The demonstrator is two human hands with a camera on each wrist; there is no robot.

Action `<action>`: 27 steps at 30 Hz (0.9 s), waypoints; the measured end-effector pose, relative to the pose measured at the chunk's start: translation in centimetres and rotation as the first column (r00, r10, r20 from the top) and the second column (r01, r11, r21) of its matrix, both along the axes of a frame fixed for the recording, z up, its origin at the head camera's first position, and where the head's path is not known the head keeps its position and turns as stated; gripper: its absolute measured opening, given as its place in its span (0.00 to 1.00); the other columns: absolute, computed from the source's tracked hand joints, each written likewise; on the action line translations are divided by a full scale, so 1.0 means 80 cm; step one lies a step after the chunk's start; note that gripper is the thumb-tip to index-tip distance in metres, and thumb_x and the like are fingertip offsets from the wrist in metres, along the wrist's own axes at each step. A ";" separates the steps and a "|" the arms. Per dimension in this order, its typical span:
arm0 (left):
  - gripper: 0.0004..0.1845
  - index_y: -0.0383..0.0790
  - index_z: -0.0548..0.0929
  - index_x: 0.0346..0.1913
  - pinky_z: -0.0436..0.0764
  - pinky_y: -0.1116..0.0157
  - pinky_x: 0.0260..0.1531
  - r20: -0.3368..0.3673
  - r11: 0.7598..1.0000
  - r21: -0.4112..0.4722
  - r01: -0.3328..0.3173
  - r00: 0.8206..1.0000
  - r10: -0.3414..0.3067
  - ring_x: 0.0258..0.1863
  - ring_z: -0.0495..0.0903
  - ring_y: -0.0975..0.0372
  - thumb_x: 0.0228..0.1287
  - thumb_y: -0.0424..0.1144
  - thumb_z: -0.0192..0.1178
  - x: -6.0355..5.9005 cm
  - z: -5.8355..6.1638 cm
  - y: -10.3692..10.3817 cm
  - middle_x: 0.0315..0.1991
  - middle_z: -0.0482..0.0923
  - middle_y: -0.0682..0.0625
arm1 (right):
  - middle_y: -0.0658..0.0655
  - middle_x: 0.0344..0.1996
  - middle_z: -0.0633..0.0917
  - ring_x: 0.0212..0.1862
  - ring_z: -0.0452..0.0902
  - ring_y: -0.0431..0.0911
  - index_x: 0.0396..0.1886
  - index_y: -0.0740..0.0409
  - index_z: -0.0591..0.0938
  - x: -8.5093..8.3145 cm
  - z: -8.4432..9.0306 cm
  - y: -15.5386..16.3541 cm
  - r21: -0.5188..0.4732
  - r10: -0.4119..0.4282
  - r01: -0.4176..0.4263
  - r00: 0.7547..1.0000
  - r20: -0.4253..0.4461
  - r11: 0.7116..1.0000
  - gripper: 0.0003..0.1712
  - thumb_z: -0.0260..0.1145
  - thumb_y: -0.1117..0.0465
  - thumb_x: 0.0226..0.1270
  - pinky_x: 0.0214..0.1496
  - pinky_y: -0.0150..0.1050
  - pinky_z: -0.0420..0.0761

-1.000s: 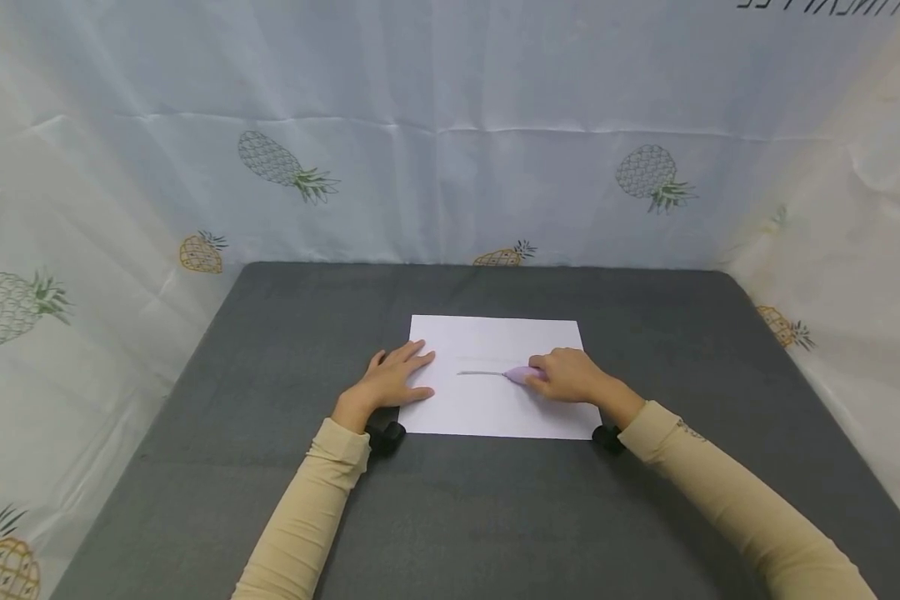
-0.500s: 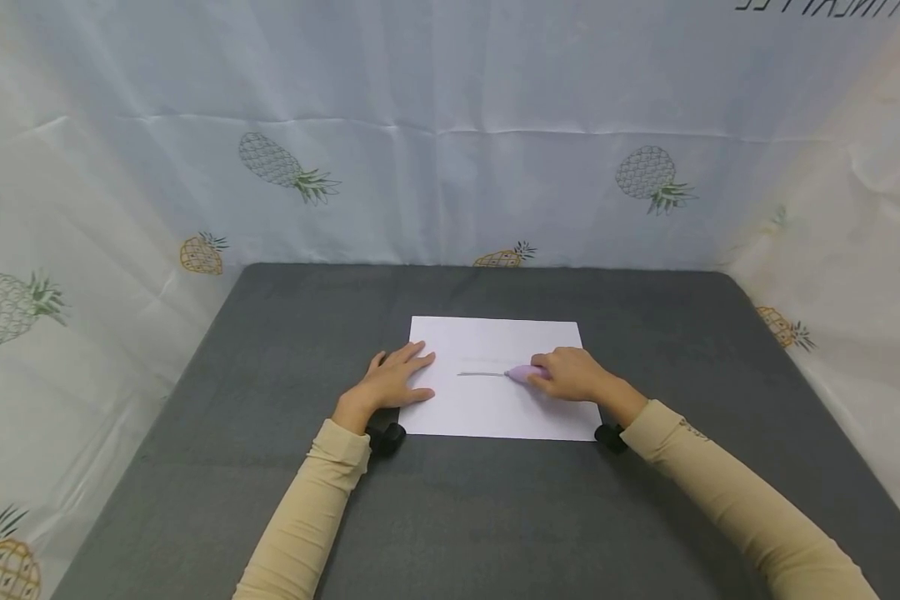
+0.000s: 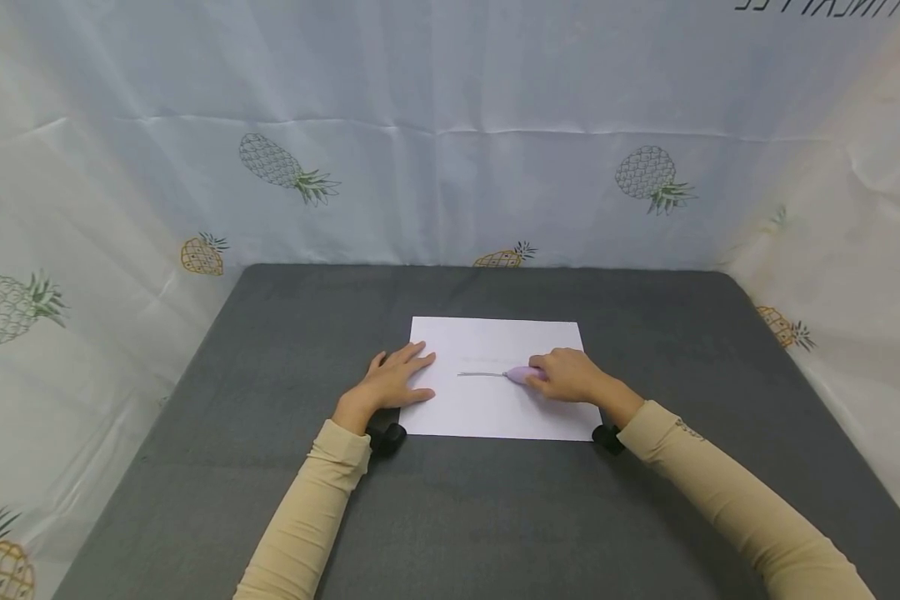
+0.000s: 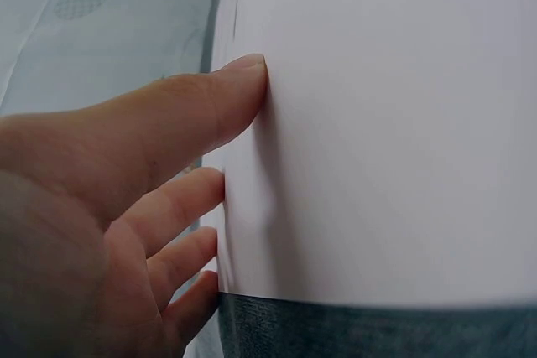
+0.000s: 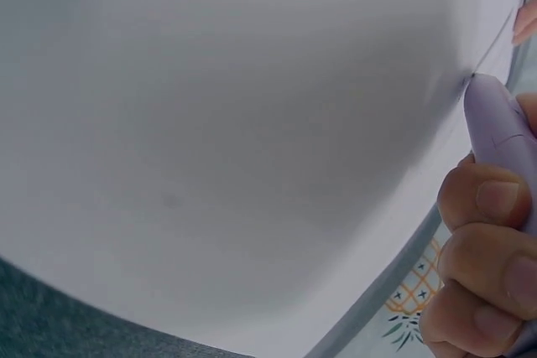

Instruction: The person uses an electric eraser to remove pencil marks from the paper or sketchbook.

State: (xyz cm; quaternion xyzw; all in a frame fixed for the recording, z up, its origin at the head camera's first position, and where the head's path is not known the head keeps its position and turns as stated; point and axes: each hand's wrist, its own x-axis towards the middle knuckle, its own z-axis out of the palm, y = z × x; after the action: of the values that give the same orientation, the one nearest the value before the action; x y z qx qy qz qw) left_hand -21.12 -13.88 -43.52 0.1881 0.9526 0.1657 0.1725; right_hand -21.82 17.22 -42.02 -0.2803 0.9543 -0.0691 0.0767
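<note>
While the left hand (image 3: pixel 388 385) lay flat with straight, spread fingers (image 4: pixel 180 115) on the left edge of the white paper (image 3: pixel 495 342), the right hand (image 3: pixel 570 375) had its fingers curled around the lilac handle of a thin tool (image 3: pixel 521 374) in the middle of the sheet. The tool lay almost level across the paper, its long axis running left to right and its fine metal tip (image 3: pixel 474 373) pointing toward the left hand. Compared with half a second before, both hands, the tool and the paper on the grey table (image 3: pixel 495 517) stayed in the same place.
</note>
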 end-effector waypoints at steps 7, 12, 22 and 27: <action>0.37 0.47 0.59 0.74 0.44 0.39 0.74 0.000 1.000 0.001 -0.003 1.000 0.003 0.79 0.49 0.49 0.66 0.51 0.58 0.000 -0.002 0.000 0.79 0.48 0.45 | 0.52 0.20 0.76 0.24 0.65 0.42 0.40 0.60 0.83 0.001 0.001 -0.002 -0.002 0.009 -0.009 1.000 0.009 1.000 0.15 0.60 0.53 0.66 0.27 0.32 0.59; 0.37 0.48 0.59 0.75 0.43 0.39 0.75 0.004 1.000 0.000 -0.006 1.000 0.006 0.79 0.48 0.50 0.66 0.52 0.58 0.000 -0.002 0.001 0.79 0.48 0.46 | 0.52 0.19 0.76 0.24 0.65 0.42 0.39 0.60 0.83 0.001 0.001 -0.003 0.008 0.008 -0.008 1.000 -0.009 1.000 0.14 0.60 0.53 0.66 0.27 0.32 0.59; 0.37 0.48 0.59 0.75 0.43 0.39 0.75 0.007 1.000 0.005 -0.008 1.000 0.008 0.79 0.47 0.50 0.66 0.52 0.58 -0.001 -0.003 0.000 0.79 0.48 0.46 | 0.52 0.18 0.76 0.24 0.65 0.42 0.38 0.60 0.83 0.003 0.002 -0.005 0.009 0.012 -0.012 0.999 -0.037 1.000 0.14 0.61 0.54 0.65 0.26 0.32 0.58; 0.37 0.48 0.58 0.75 0.42 0.39 0.75 0.009 1.000 0.007 -0.011 1.000 0.011 0.79 0.47 0.50 0.66 0.52 0.58 -0.001 -0.002 0.000 0.79 0.47 0.46 | 0.52 0.18 0.75 0.23 0.65 0.42 0.37 0.59 0.82 0.002 0.001 -0.003 0.011 0.019 -0.019 0.999 -0.031 1.000 0.13 0.60 0.54 0.66 0.26 0.31 0.58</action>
State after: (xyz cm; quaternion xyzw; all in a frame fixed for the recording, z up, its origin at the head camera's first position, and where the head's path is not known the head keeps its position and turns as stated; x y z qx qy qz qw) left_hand -21.21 -13.92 -43.71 0.1826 0.9523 0.1707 0.1751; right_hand -21.64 16.95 -41.91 -0.2900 0.9531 -0.0591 0.0639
